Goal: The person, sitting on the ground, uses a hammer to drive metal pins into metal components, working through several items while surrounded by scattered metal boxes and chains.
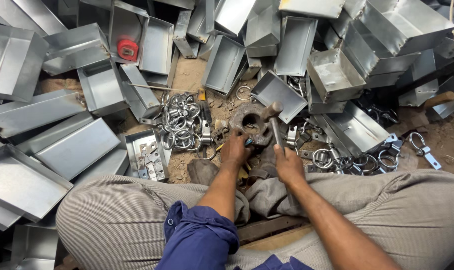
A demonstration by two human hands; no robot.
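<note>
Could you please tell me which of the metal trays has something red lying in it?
The upright tray at top left, well beyond the left hand: a red tape measure sits inside it, unlike the others.

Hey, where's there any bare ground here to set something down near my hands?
Little room. One dirt patch lies between the sheet-metal trays, above the pile of metal rings. Another shows at far right, beyond the ring clamps. Around the left hand, the right hand with its hammer, and the rusty block, it is crowded.

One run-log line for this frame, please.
left hand: on iron block | right hand: grips hammer | nearby: ring clamps, sheet-metal trays
</note>
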